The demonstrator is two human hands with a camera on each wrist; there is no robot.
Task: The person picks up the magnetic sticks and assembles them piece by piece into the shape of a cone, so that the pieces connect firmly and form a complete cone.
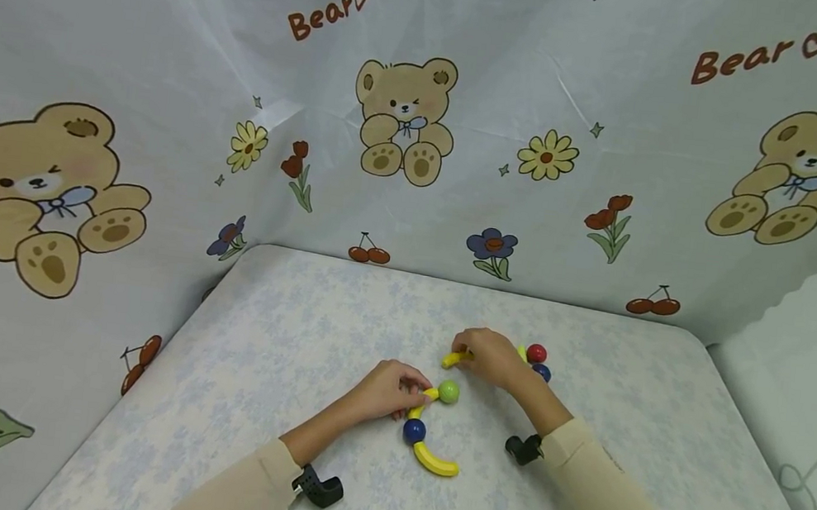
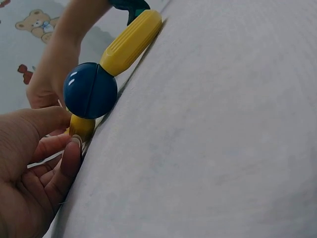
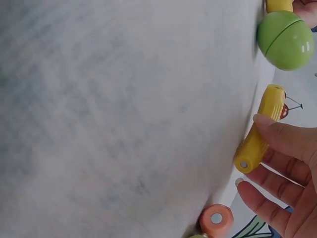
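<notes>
- The left hand (image 1: pixel 390 388) pinches an upper yellow curved piece (image 1: pixel 416 411) between thumb and fingertips, around the middle of the desk (image 1: pixel 312 320).
- That piece touches a green ball (image 1: pixel 449 391) at its end toward the far edge and a blue ball (image 1: pixel 415 431) at the other.
- A lower yellow curved piece (image 1: pixel 436 462) runs from the blue ball, its free end pointing toward the right edge.
- The right hand (image 1: pixel 491 357), nearer the far edge, pinches a yellow rod (image 3: pixel 257 134) between thumb and fingers; the lowest finger in its wrist view stands apart. The rod, clear of the green ball, shows a grey disc on one end.
- Beyond the right hand, toward the far right corner, sit a red ball (image 1: pixel 536 353), a second blue ball (image 1: pixel 541 374) and a yellow-green piece (image 1: pixel 521 353), partly hidden by that hand.
- Past the far edge, a printed cloth (image 1: pixel 489 56) reads "Bear" twice, each beside a heart outline, among winking teddies.
</notes>
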